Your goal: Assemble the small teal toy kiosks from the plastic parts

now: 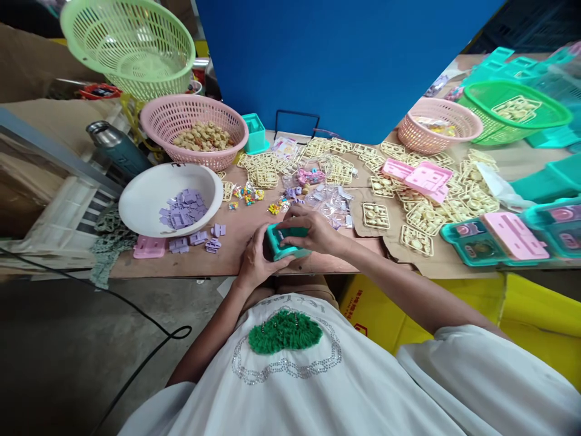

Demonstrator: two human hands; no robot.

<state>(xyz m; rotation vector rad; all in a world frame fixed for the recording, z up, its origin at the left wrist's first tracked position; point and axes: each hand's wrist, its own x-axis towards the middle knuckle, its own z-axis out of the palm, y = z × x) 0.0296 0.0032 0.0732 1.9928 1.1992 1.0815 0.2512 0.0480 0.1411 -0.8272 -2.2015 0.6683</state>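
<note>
At the table's front edge, my left hand [258, 259] is wrapped round the side of a small teal plastic box [297, 251], tilted with its open side up. The fingers of my right hand [315, 230] reach down into that box, bent together; whatever they pinch is hidden. Just beyond lie clear plastic bags [329, 203] with pale parts and small yellow pieces [275, 208]. To the left, several loose lilac plastic parts [198, 238] lie beside a white bowl [131, 206] that holds more lilac pieces [184, 209].
Cream part frames [429, 215] spread across the back and right, with pink panels [429, 178] on top. Teal boxes [481, 242] stand far right. A pink basket [152, 118], a green basket [181, 54] and a flask [118, 148] stand left. A blue board [345, 66] rises behind.
</note>
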